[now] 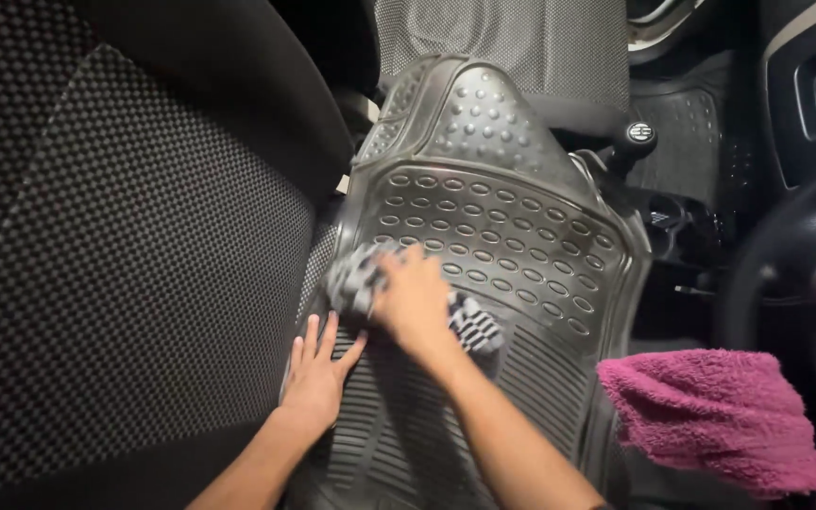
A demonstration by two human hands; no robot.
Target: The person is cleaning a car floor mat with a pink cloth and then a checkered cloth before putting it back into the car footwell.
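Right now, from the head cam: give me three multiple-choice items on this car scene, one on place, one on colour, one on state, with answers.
1. Where does the pink towel lie?
A. right of the floor mat
B. under the left hand
C. on the gear knob

2. What pattern has the cloth under the right hand?
A. plain pink
B. black-and-white check
C. solid green

3. How is the left hand placed?
A. gripping the cloth
B. flat on the mat, fingers spread
C. raised off the mat

Answers:
1 A, the towel sits at the lower right, beside the mat.
2 B, dark and light squares show on either side of the hand.
3 B, the palm lies down at the mat's left edge, holding nothing.
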